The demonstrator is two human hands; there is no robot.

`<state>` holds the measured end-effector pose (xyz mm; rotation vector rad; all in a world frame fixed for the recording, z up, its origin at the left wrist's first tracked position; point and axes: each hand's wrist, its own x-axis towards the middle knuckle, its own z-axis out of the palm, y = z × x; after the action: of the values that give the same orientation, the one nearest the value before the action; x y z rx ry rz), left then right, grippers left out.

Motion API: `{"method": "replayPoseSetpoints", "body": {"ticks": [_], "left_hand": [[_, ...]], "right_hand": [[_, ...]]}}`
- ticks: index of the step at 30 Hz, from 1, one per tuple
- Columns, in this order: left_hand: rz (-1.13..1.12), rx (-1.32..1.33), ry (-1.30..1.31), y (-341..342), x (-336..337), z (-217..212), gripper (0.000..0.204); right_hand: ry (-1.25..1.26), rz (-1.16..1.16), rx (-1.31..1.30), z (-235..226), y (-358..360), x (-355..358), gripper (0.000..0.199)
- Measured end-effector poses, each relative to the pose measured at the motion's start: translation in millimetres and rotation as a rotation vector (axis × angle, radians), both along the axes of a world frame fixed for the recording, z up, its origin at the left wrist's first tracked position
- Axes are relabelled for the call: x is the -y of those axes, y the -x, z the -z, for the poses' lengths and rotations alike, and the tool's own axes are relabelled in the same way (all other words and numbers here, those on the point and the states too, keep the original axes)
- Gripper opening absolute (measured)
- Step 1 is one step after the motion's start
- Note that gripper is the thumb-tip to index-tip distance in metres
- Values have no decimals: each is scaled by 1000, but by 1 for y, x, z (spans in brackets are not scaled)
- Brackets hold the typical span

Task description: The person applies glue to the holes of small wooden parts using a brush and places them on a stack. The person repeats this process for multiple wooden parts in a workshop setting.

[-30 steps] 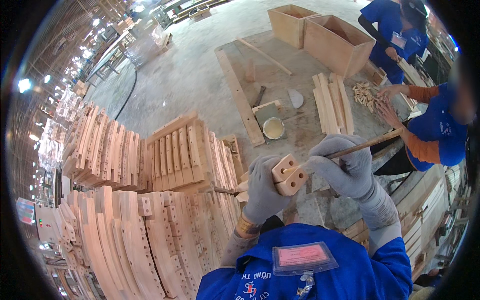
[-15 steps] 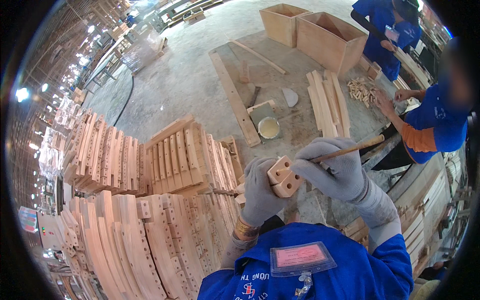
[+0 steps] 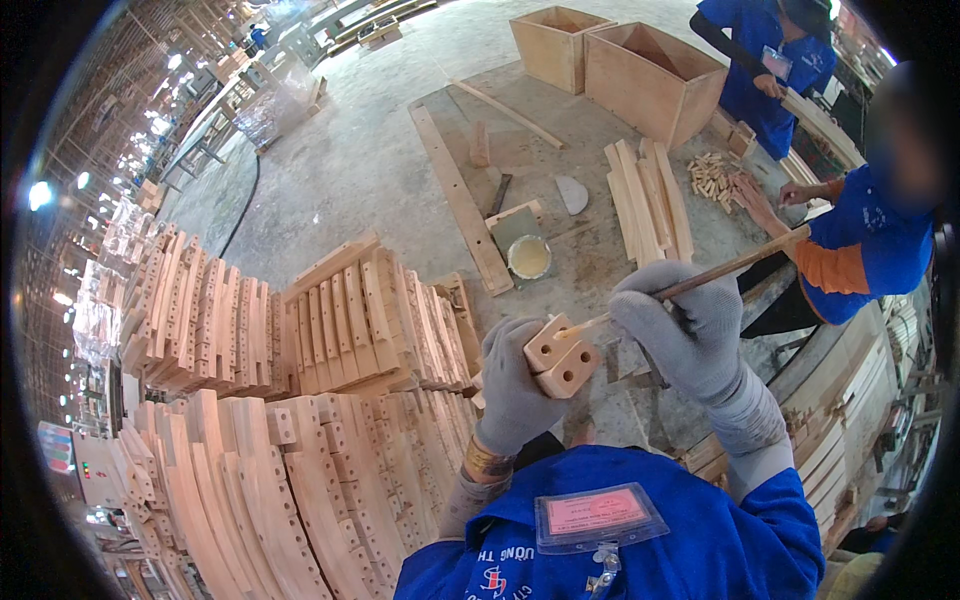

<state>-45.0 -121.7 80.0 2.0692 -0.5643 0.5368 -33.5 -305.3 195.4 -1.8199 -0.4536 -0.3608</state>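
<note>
My left hand (image 3: pixel 514 388), in a grey glove, is closed around two pale wooden bars (image 3: pixel 565 378). Their squared ends face up, each with round drilled holes. A long thin wooden stick (image 3: pixel 742 263) is pinched in my gloved right hand (image 3: pixel 692 330), its back end pointing up to the right. The stick's pale, wet-looking tip touches the end of the upper bar by a hole; whether it goes inside I cannot tell. Past my hands, a round tub (image 3: pixel 529 258) of cream-coloured liquid stands on the floor.
Stacks of drilled wooden bars (image 3: pixel 310 470) fill the left. Ahead lie a long plank (image 3: pixel 455 190), loose wooden strips (image 3: pixel 640 205) and a pile of small dowels (image 3: pixel 712 177). Two wooden boxes (image 3: pixel 640 85) stand farther back. Two co-workers in blue (image 3: pixel 870 240) are at the right.
The stick has tilted and its tip has drawn away from the lower holes to the upper bar. My right hand has shifted slightly right and up; the bars have turned a little.
</note>
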Motion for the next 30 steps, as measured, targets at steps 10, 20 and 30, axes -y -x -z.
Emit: {"method": "replayPoseSetpoints", "body": {"ticks": [10, 20, 30], "left_hand": [[68, -112, 110, 3, -2, 7, 70], [63, -61, 92, 2, -5, 6, 73], [15, -29, 74, 2, -8, 2, 69]], "right_hand": [[193, -69, 123, 6, -11, 5, 10], [205, -151, 155, 6, -17, -1, 11], [-49, -43, -102, -9, -3, -3, 11]]}}
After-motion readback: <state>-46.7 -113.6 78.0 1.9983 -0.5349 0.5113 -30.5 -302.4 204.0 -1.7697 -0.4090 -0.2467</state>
